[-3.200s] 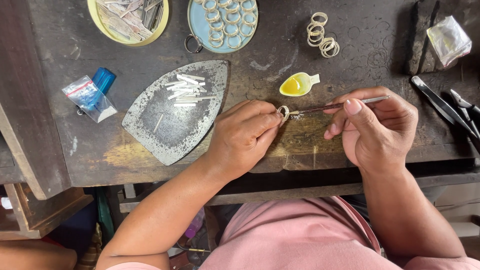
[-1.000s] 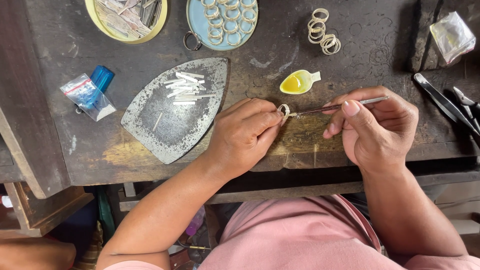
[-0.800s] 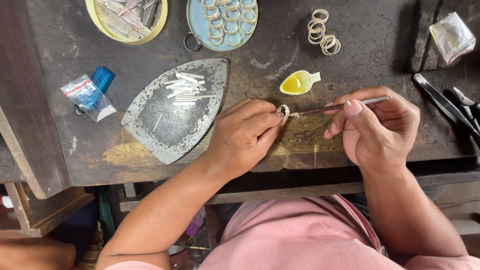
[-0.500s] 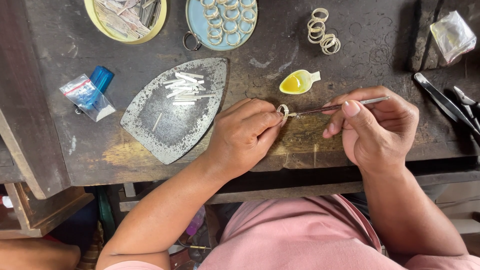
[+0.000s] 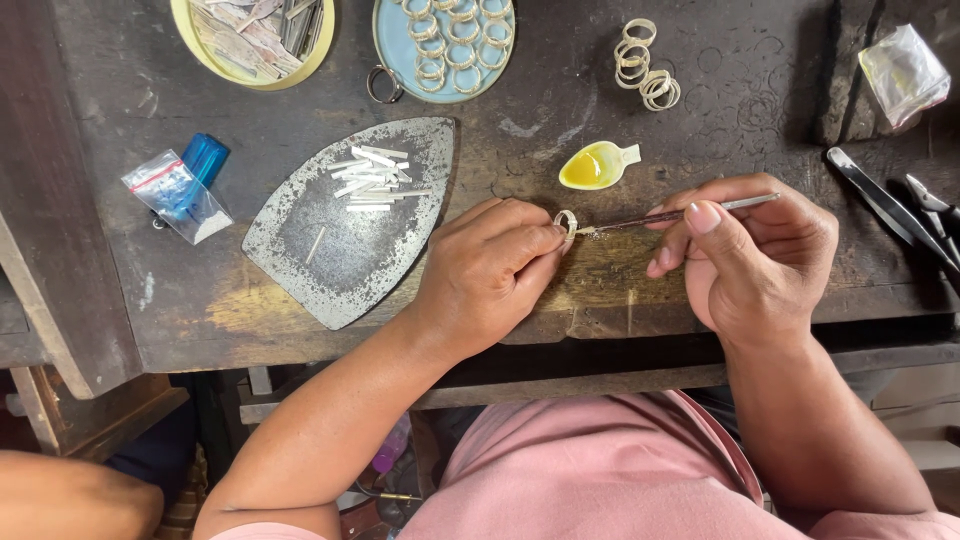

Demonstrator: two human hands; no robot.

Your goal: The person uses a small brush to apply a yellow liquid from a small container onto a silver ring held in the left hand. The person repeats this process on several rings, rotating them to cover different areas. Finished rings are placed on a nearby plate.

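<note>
A jeweller's workshop; a scarred, dark wooden workbench [image 5: 700, 290] carries loose metal rings [image 5: 645, 75] near its far edge, a ring-filled blue dish [image 5: 390, 60], and pliers [image 5: 930, 215] at its right edge.

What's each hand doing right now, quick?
Left hand: closed, pinching a small pale ring at its fingertips.
Right hand: closed, holding a thin metal tool whose tip meets the ring.

light: soft, even daylight | shadows: faint, beneath hands | glare: mild on metal plate [image 5: 350, 225] | focus: sharp | blur: none
</note>
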